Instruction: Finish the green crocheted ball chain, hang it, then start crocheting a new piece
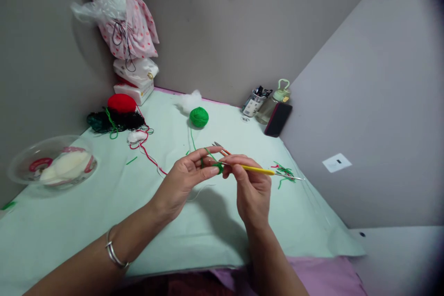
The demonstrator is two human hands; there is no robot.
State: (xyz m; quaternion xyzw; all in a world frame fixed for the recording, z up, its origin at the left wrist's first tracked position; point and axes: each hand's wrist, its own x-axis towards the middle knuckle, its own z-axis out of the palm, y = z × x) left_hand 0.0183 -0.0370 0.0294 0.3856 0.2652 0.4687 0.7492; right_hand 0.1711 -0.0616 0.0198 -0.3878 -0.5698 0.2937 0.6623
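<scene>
My right hand (251, 187) grips a crochet hook (258, 169) by its yellow handle, its metal ends pointing left and right. Pinched in my left hand (189, 173) is a small piece of green crochet (219, 166), partly covered by the fingers. The hook's left tip meets this piece. Green yarn loops over the raised left index finger and trails back to a green yarn ball (199, 117). Just beyond the fingertips lie scissors (222, 149), mostly hidden by my hands.
Green and red yarn scraps (285, 172) lie right of my hands. A plastic bowl (21, 173) stands left, near red yarn (121, 103) and black yarn (123, 121). White stuffing (190, 101), a pen holder (254, 104), a bottle (267, 110) and a phone (278, 119) sit farther back.
</scene>
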